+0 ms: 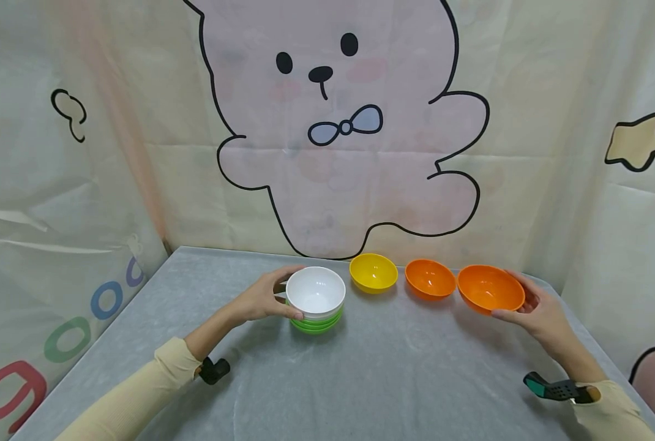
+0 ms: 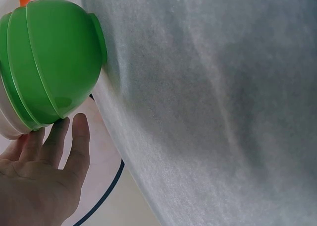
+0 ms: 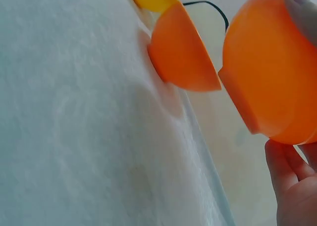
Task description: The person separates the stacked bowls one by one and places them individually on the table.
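Observation:
My left hand [image 1: 264, 298] grips the side of a white bowl [image 1: 315, 291], thumb at the front and fingers round the back. That bowl sits nested on several green bowls [image 1: 315, 326]. In the left wrist view the fingers touch the stack near where the white rim meets the green bowls [image 2: 64, 57]. On the right side, my right hand [image 1: 542, 315] holds an orange bowl [image 1: 490, 288] by its rim side, thumb in front. The right wrist view shows this bowl [image 3: 270, 72] raised off the table and tilted.
A yellow bowl [image 1: 373, 274] and a second orange bowl [image 1: 430, 280] stand in a row along the back of the grey cloth-covered table [image 1: 393, 380]. Behind the table hangs a printed curtain [image 1: 526, 202]. The second orange bowl stands close beside the held one.

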Motion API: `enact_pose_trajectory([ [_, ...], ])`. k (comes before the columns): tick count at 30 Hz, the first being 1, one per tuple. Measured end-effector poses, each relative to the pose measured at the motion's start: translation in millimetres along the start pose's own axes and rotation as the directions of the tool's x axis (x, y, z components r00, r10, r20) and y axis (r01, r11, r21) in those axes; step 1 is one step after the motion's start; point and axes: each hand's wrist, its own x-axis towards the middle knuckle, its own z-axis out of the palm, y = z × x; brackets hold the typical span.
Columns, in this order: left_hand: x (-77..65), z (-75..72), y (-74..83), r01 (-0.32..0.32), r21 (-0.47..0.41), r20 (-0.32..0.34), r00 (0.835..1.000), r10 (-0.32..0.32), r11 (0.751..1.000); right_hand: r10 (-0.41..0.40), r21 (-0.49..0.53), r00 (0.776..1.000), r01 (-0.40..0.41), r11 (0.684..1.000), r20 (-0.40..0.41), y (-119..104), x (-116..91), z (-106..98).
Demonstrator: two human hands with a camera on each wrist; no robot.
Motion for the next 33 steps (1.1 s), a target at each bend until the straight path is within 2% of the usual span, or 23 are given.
enact_pose_trajectory([
  [7, 0.1, -0.7, -1.5, -0.003, -0.003, -0.003, 1.000, 0.003, 1.000, 0.025, 0.001, 1.000, -0.025, 1.000, 0.011, 12, 3, -6],
  [16, -1.0, -0.7, 2.0, 0.000, -0.007, -0.008, 1.000, 0.000, 1.000, 0.121, -0.061, 0.992, -0.120, 0.991, 0.019, 26, 14, -9],
  [21, -0.3, -1.1, 1.4, -0.002, -0.003, -0.004, 1.000, 0.002, 1.000, 0.150, -0.089, 0.988, -0.147, 0.985, 0.025, 31, 20, -7],
  [33, -0.5, 0.5, 3.7, 0.017, 0.006, -0.005, 1.000, -0.017, 1.000, 0.200, -0.055, 0.979, -0.198, 0.979, 0.032, 46, 27, -2],
])
